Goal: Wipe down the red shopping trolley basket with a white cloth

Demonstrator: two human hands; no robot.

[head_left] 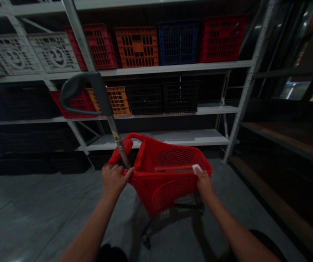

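A red plastic shopping cart (169, 174) with mesh sides stands in front of me. My left hand (115, 178) is closed around its rim near the handle end, beside the foot of a metal pole (84, 40). The pole slants up to the left and carries a dark grey loop-shaped grip (81, 92); its lower end is hidden behind the cart's edge. At the right end of the near rim, my right hand (204, 183) pinches a small white cloth (197, 168), maybe paper, against the edge. The basket's visible inside holds nothing I can make out.
Metal shelving (172, 69) behind the cart carries several crates, among them an orange crate (137, 47), a blue crate (178, 43) and white crates (54, 52). A dark rack (279, 138) runs along the right. The grey concrete floor (49, 211) lies below.
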